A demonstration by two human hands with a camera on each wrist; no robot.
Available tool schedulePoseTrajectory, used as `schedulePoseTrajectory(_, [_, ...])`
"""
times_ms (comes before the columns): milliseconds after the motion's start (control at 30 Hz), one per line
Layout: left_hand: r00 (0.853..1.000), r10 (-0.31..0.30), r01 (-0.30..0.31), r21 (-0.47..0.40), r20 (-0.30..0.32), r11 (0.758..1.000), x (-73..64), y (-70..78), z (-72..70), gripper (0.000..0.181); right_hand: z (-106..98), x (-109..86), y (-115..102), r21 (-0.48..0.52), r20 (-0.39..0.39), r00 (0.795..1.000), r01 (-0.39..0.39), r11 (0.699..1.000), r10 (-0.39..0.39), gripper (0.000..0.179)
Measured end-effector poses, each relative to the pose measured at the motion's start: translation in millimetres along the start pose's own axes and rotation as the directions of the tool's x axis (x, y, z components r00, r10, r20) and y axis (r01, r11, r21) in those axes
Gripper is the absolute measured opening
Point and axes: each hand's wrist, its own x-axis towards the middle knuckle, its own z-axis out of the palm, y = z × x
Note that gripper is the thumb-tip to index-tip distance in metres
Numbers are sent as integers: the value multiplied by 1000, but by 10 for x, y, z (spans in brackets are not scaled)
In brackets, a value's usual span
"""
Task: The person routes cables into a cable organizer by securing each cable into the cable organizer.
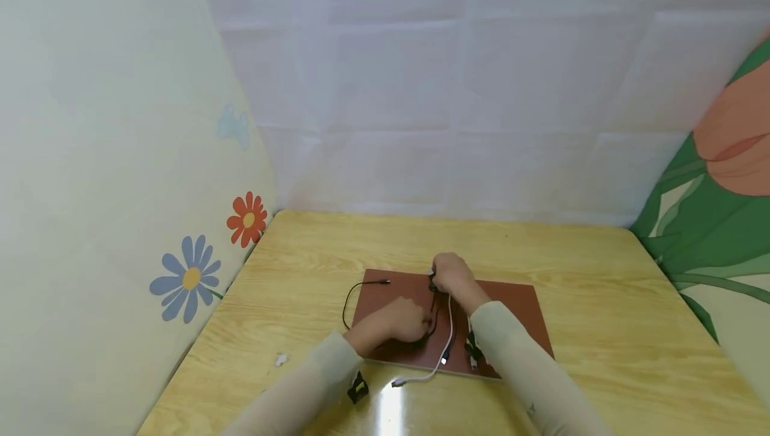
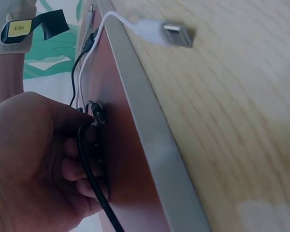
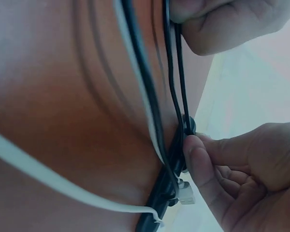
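Note:
My left hand (image 1: 404, 320) pinches a black cable (image 2: 89, 176) between thumb and fingers, low over a reddish-brown board (image 1: 394, 289). At the board's far side, my right hand (image 1: 452, 273) pinches black cable (image 3: 185, 104) at a long black cable holder (image 3: 154, 208). The two black strands run from there up to the left hand in the right wrist view. A white cable (image 3: 63, 186) also meets the holder, where a small white block (image 3: 186, 193) sits. Near the left fingers lies a dark connector (image 2: 98, 112). My right fingertips partly hide the holder's end.
A white USB plug (image 1: 398, 382) lies on the wooden table (image 1: 613, 302) before the board. One black cable end (image 1: 383, 281) rests on the board's left part. Walls with painted flowers (image 1: 191, 279) border the table; a white scrap (image 1: 281, 359) lies left.

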Motion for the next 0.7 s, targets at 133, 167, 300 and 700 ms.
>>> schedulePoseTrajectory(133, [1000,0,1,36,-29,999,-3,-12,0,31,11,-11,-12,28,-6,1000,5,1000,-4,43])
schedulePoseTrajectory(167, [999,2,0,48,-35,999,-8,-12,0,31,19,-12,-17,26,-8,1000,4,1000,-3,43])
schedulePoseTrajectory(300, [999,6,-3,72,-42,997,-25,2,25,29,53,-35,-27,27,-22,1000,-16,999,17,40])
schedulePoseTrajectory(700, [996,24,-13,120,-91,993,-50,2,66,35,28,-116,2,43,-117,993,35,998,-30,43])
